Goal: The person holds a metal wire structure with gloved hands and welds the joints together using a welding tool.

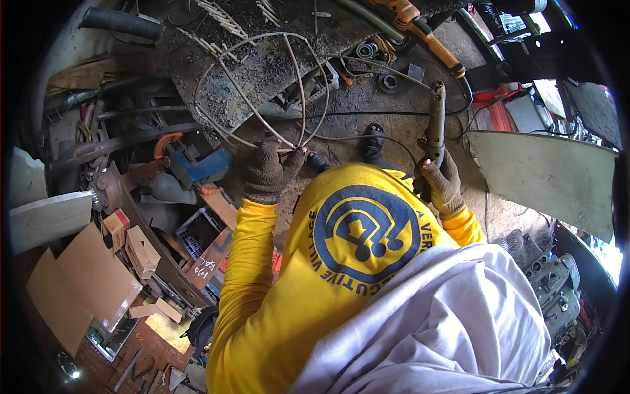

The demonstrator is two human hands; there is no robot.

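Observation:
My left hand [268,172], in a brown knit glove with bare fingertips, is closed on a cage-like frame of thin metal rod [300,92]. Its bent rods meet at my fingers and spread up to a rounded hoop, which overlaps the grit-covered metal plate [262,79] in view. To the right, my right hand [443,182], gloved the same way, grips the lower end of a worn grey metal tube [436,121]. The tube stands nearly upright in the picture, with a hole near its lower end. A thin curved line runs left from its top; whether it is attached I cannot tell.
An orange power tool [426,33] lies at the far right of the plate. Metal rings [387,82] and cables are on the floor. A blue bench vise [197,164] and cardboard boxes [98,276] are at left; a grey sheet panel [545,171] and machine parts [554,282] are at right.

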